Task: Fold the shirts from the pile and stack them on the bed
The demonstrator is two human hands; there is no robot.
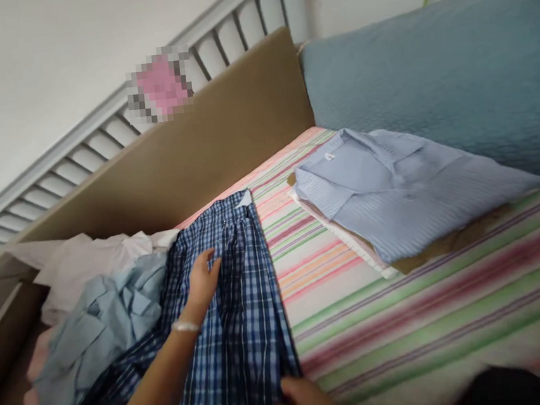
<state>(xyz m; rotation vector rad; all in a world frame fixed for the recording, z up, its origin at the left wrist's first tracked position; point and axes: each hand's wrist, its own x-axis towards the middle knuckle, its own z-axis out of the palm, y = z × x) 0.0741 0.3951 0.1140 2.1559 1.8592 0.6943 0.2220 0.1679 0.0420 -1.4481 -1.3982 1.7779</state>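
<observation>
One checked cloth (pixel 248 300), likely smoothing. Left hand (pixel 203 277) loosely bent, empty; right hand (pixel 308 404), can't tell grip. Next needs straightening.

Head camera, tilted, looks forward and down from close above hands (pixel 203 280) and striped sheet (pixel 325 280).

Soft light, faint shadows, slight blur

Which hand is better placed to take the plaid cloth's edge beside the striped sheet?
Probably the right hand: it is already at that edge, whereas the left hand is over the plaid cloth, farther inward.
</observation>
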